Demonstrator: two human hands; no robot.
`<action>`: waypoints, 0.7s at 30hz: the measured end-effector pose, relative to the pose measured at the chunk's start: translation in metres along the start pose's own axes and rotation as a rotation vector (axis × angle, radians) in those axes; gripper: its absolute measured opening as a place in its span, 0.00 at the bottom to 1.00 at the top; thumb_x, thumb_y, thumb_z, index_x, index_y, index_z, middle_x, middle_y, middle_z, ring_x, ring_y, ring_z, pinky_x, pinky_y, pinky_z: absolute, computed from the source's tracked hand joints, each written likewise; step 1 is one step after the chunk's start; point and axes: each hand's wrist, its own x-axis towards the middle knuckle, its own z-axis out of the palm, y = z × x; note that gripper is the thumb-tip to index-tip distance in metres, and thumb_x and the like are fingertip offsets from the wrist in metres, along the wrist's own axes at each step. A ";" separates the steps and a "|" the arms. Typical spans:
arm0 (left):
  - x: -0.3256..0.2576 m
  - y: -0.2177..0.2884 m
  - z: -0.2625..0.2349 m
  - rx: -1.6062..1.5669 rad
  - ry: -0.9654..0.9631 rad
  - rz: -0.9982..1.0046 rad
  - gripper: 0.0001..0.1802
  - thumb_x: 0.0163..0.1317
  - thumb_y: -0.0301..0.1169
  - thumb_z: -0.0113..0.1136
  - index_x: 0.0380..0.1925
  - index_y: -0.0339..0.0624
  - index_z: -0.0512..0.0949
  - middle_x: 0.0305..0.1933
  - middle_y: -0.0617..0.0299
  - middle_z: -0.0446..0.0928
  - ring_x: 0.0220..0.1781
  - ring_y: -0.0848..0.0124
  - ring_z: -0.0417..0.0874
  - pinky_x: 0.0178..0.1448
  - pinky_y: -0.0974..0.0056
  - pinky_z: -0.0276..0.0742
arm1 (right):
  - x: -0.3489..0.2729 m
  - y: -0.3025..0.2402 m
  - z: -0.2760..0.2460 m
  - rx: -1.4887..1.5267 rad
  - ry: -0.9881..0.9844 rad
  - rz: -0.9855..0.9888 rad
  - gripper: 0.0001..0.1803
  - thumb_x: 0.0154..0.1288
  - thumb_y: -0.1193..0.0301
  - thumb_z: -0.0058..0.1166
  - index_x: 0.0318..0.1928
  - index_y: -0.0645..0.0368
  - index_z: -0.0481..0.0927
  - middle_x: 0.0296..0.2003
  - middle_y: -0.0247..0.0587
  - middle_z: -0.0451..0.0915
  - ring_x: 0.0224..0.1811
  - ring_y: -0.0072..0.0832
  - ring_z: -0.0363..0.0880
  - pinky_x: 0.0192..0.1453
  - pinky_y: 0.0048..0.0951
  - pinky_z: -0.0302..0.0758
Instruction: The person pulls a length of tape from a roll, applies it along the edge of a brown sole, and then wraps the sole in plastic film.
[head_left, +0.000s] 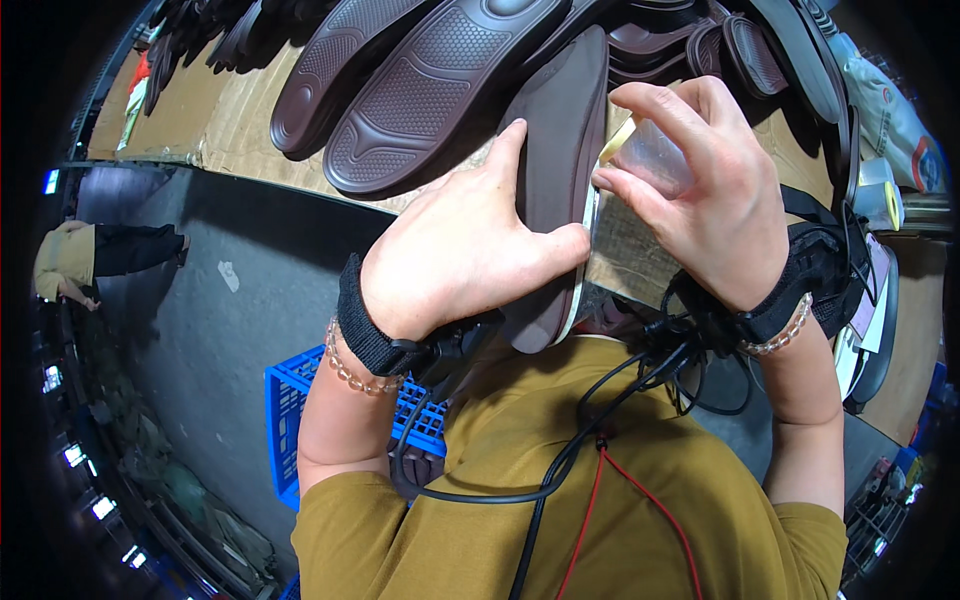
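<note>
At the edge of the workbench (230,120), my left hand (455,255) gripped a dark brown shoe sole (562,150) held on its side, thumb pressed along its pale rim and the other fingers (507,140) laid flat and close together against its upper face. My right hand (710,195) sat just beside it, the thumb and forefinger pinching a strip of clear tape (655,155) that touched the sole's rim near the top; the remaining fingers curled loosely over the tape. The sole stood between both hands, its lower end resting close to my chest. Both wrists wore black straps and bead bracelets (345,368), and black and red cables (590,470) hung down across my mustard-yellow shirt. Beyond the hands, more brown soles (420,95) lay tread-up in a row on the cardboard-covered bench. A roll of yellowish tape (882,195) sat to the right. Below my left arm stood a blue plastic crate (285,400) on the grey floor, and well away to the left another person (70,262) crouched.
</note>
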 end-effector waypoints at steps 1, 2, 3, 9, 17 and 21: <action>0.000 -0.001 0.000 -0.003 -0.001 0.001 0.60 0.50 0.56 0.65 0.77 0.31 0.56 0.34 0.45 0.85 0.39 0.53 0.88 0.47 0.56 0.81 | 0.001 -0.002 0.000 -0.014 -0.006 0.012 0.28 0.52 0.70 0.75 0.56 0.55 0.82 0.43 0.46 0.79 0.44 0.43 0.82 0.48 0.38 0.80; 0.000 -0.001 -0.001 -0.012 0.002 0.012 0.60 0.50 0.56 0.65 0.77 0.30 0.56 0.34 0.46 0.85 0.38 0.54 0.88 0.46 0.56 0.81 | 0.001 -0.003 0.000 -0.016 -0.008 0.013 0.28 0.52 0.70 0.75 0.56 0.55 0.82 0.43 0.46 0.79 0.44 0.43 0.82 0.48 0.38 0.80; 0.000 -0.001 -0.001 -0.021 0.004 0.023 0.60 0.50 0.56 0.65 0.77 0.30 0.56 0.33 0.46 0.85 0.37 0.54 0.88 0.46 0.57 0.81 | 0.002 -0.004 0.000 -0.031 -0.010 0.018 0.28 0.53 0.70 0.75 0.56 0.55 0.82 0.43 0.46 0.78 0.43 0.44 0.82 0.48 0.38 0.80; 0.002 -0.002 0.000 -0.019 -0.002 0.025 0.59 0.51 0.56 0.66 0.77 0.29 0.56 0.31 0.47 0.84 0.34 0.55 0.87 0.44 0.56 0.81 | 0.000 -0.014 0.000 -0.096 -0.011 0.046 0.26 0.54 0.70 0.73 0.56 0.54 0.81 0.42 0.46 0.77 0.43 0.45 0.82 0.47 0.39 0.80; 0.004 -0.001 -0.005 0.065 -0.009 0.054 0.60 0.52 0.54 0.66 0.78 0.31 0.53 0.52 0.36 0.81 0.56 0.48 0.84 0.61 0.55 0.78 | -0.001 -0.003 0.010 -0.107 -0.030 0.074 0.30 0.57 0.67 0.71 0.60 0.54 0.76 0.44 0.50 0.82 0.46 0.50 0.83 0.48 0.43 0.80; 0.013 0.003 -0.012 0.066 -0.114 0.041 0.62 0.51 0.54 0.67 0.80 0.32 0.50 0.72 0.26 0.65 0.75 0.43 0.69 0.77 0.55 0.66 | 0.004 0.000 0.015 -0.026 0.002 0.012 0.24 0.58 0.66 0.69 0.54 0.57 0.77 0.34 0.53 0.86 0.38 0.50 0.87 0.43 0.45 0.83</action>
